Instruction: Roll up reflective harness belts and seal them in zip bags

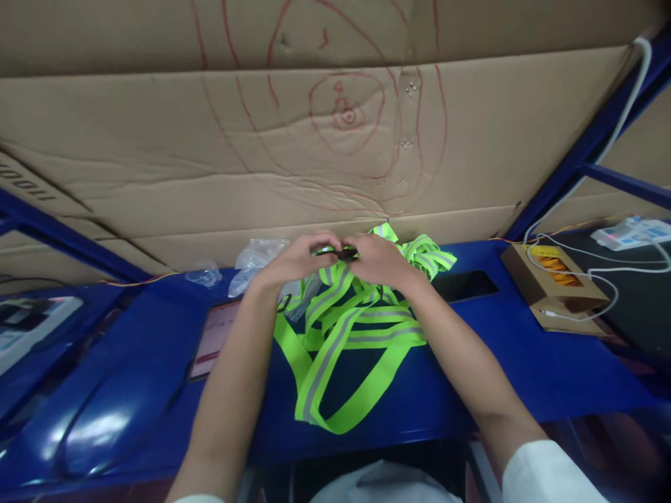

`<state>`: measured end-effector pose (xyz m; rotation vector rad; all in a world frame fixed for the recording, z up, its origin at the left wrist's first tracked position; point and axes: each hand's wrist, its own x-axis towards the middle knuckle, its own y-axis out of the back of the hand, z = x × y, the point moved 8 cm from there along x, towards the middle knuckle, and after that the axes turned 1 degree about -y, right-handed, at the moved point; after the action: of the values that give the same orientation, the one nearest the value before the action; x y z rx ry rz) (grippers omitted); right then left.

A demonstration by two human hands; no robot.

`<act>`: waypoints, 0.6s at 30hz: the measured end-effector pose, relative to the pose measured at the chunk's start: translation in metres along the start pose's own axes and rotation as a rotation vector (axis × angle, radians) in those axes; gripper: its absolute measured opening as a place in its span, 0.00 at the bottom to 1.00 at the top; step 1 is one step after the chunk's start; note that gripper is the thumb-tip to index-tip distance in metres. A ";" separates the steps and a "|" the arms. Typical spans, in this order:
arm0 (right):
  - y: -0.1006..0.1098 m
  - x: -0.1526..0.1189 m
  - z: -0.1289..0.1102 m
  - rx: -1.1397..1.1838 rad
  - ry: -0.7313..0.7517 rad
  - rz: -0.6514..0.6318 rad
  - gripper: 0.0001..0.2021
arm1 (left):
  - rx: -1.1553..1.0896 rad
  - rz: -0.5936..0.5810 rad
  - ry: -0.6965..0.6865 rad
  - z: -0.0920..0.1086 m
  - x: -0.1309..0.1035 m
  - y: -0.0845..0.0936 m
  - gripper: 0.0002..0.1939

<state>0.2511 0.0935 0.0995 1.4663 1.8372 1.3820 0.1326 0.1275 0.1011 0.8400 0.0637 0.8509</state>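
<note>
Both hands meet above a pile of neon-yellow reflective straps (335, 349) with grey stripes. Between them is a small black buckle (343, 254), partly covered by fingers. My left hand (301, 260) pinches its left end, where a bit of neon strap also shows. On the right end, the fingers of my right hand (378, 262) are closed, seen mostly from the back. Loops of strap hang toward the table's front, and a bundled part lies beyond my right hand. A black slider (284, 302) sits on the strap below my left hand.
Clear plastic bags (255, 262) lie behind my left wrist. A tablet (212, 341) rests by my left forearm. To the right are a dark phone (465, 286) and a cardboard box (558, 286) with a white cable across it. A cardboard wall (157, 140) stands behind the blue table (367, 419).
</note>
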 end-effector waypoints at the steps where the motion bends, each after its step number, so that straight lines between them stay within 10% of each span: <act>1: 0.001 -0.001 0.001 -0.008 -0.033 -0.009 0.16 | -0.030 -0.015 0.036 -0.004 -0.001 -0.001 0.11; 7: 0.030 -0.005 0.013 0.098 0.004 0.078 0.27 | 0.050 -0.112 -0.001 0.013 -0.015 0.004 0.26; 18: 0.073 -0.014 0.038 0.162 0.020 0.299 0.17 | 0.224 0.281 0.017 0.027 -0.032 0.059 0.15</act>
<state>0.3220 0.0940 0.1437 1.8790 1.8352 1.4105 0.0838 0.1102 0.1510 1.0683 0.0579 1.1295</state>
